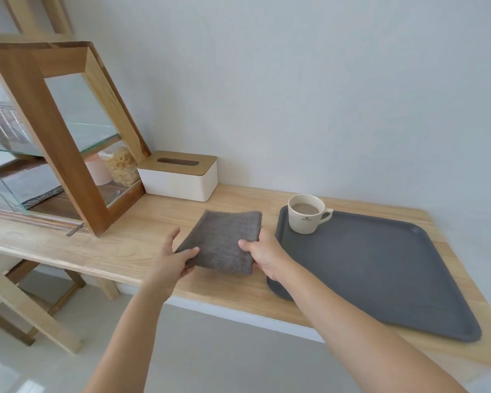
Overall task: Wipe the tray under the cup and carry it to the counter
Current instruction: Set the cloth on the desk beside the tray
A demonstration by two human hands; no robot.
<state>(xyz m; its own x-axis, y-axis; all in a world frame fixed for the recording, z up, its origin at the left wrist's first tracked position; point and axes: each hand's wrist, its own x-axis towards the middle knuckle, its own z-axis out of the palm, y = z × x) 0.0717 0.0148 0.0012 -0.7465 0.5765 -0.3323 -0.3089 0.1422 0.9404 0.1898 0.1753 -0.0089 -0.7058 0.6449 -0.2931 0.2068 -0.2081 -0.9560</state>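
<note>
Between my left hand (173,260) and right hand (262,255), both pinching it, the grey cloth (220,241) hangs limp; right of them, the rigid tray (380,273) needs 2-handed rim grips, its full cup (306,212) spillable.

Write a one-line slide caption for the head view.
Both hands hold a folded grey cloth beside the cup on the tray.

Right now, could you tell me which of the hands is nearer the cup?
Right. The right hand is beside the tray's edge, just below-left of the cup; the left hand is farther left.

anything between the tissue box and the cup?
Nothing: in the head view, only bare wooden tabletop separates the tissue box from the cup.
</note>
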